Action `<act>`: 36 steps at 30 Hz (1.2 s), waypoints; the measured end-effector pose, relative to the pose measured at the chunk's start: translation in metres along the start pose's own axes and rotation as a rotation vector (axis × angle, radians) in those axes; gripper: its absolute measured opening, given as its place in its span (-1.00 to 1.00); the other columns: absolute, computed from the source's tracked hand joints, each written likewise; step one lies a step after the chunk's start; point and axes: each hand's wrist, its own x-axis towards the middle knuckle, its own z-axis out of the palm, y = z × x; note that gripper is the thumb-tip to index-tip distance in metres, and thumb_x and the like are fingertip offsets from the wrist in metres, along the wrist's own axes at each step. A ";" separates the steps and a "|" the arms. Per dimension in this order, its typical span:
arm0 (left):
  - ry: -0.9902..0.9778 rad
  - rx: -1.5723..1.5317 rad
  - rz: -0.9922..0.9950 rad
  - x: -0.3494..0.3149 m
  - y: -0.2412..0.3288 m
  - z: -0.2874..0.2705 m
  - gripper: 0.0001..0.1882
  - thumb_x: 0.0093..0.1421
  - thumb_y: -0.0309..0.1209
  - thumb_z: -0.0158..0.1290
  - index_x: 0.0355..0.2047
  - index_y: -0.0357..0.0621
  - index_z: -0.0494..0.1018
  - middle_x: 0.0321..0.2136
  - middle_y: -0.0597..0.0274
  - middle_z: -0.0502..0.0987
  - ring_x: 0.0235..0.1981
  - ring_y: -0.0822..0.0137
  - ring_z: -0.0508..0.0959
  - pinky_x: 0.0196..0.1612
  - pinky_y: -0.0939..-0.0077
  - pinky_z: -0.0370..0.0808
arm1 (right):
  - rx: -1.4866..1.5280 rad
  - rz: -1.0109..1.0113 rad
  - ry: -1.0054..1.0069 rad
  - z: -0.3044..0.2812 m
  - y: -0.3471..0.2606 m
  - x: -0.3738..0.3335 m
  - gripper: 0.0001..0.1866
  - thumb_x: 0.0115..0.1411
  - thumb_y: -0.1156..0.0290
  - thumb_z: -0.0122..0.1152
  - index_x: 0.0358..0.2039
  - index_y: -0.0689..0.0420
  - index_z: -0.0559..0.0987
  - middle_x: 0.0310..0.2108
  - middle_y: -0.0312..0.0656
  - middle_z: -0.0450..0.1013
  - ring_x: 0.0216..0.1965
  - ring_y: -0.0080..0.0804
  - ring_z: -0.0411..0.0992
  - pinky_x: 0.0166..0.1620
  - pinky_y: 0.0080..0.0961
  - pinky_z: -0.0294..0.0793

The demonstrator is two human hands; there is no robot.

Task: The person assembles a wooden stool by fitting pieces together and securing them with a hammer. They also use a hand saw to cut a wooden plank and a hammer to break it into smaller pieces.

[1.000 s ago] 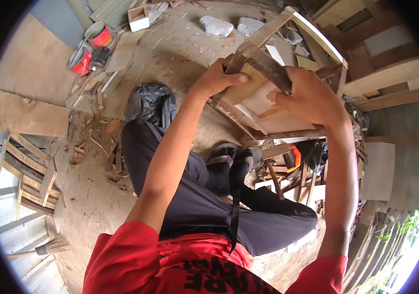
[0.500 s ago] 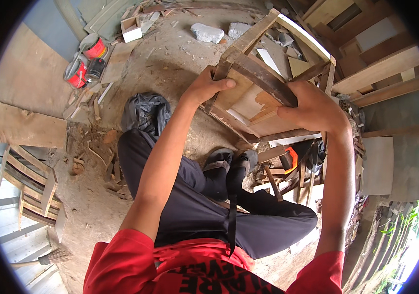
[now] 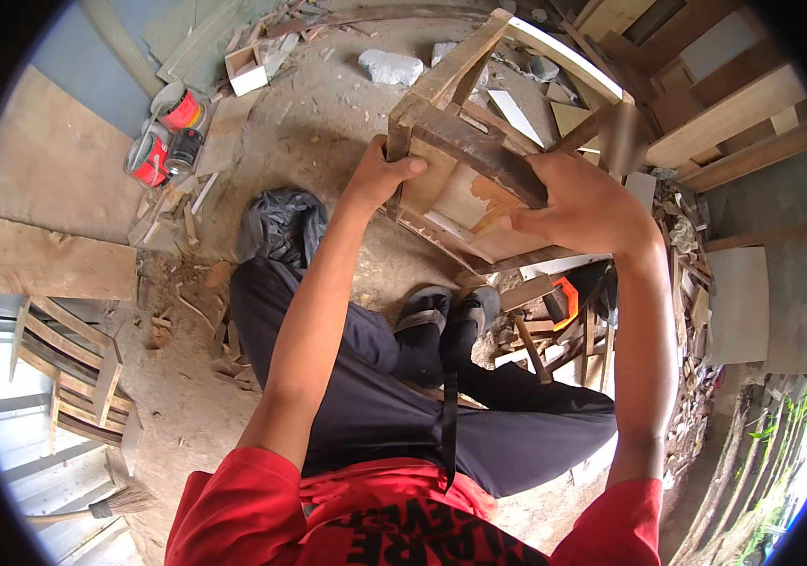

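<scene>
Comparing with the earlier views, the wooden stool frame (image 3: 479, 141) is seen to have been raised and tilted nearer the camera, so that its underside panel is now presented for inspection. The frame is held clear of the dirt floor (image 3: 318, 132), above the crossed feet. The left hand (image 3: 380, 174) is closed around the near corner post; the right hand (image 3: 578, 203) is closed over the dark top rail. Two red paint cans (image 3: 163, 137) with pale lids are set at upper left, beside a small open wooden box (image 3: 248, 68). A black plastic bag (image 3: 281, 222) lies near the left knee.
</scene>
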 end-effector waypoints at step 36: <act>0.337 -0.989 -0.370 -0.157 -0.046 0.058 -0.32 0.29 0.12 -0.17 0.18 -0.18 0.34 0.06 0.01 0.47 0.09 0.04 0.46 0.20 0.05 0.35 | -0.410 -0.226 0.275 0.108 -0.080 -0.108 -0.84 0.08 0.48 0.12 -0.32 0.24 0.43 -0.45 -0.02 0.53 -0.35 -0.23 0.61 -0.37 -0.43 0.61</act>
